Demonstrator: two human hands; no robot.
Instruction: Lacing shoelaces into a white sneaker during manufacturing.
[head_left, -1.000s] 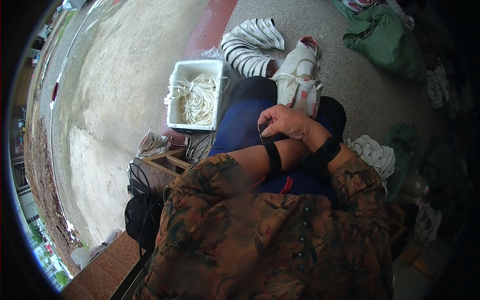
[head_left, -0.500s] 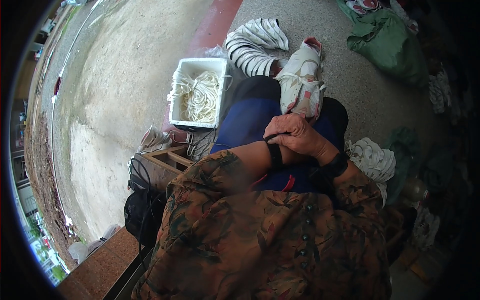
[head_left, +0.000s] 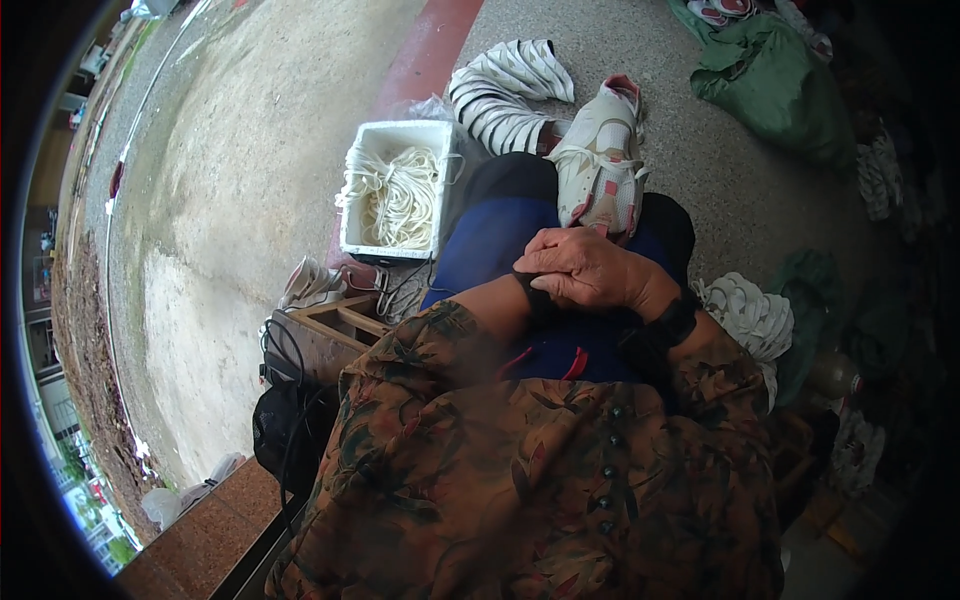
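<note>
My right hand (head_left: 592, 268) is closed at my left wrist, its fingers pinching the black wristband (head_left: 530, 290) there. My left forearm (head_left: 497, 308) crosses my lap, and the left hand lies hidden under the right hand and wrist. A second black band (head_left: 670, 325) circles my right wrist. Just beyond the hands, a white sneaker (head_left: 603, 160) with pink and beige trim rests on my blue-and-black trousers (head_left: 480, 240), its white lace threaded and toe toward me. Neither hand holds the sneaker.
Left of my knees stands a white foam box (head_left: 348, 205) of white laces (head_left: 405, 205). Nested white shoe pieces (head_left: 505, 95) curve beyond my knees. A wooden compartment box (head_left: 340, 320) sits at left, a green sack (head_left: 775, 85) at far right, and a white bundle (head_left: 748, 318) nearer right.
My right hand has turned and shifted slightly toward the left at the wristband, its fingers now covering more of it. The left forearm has moved slightly left. The sneaker stays on my lap.
</note>
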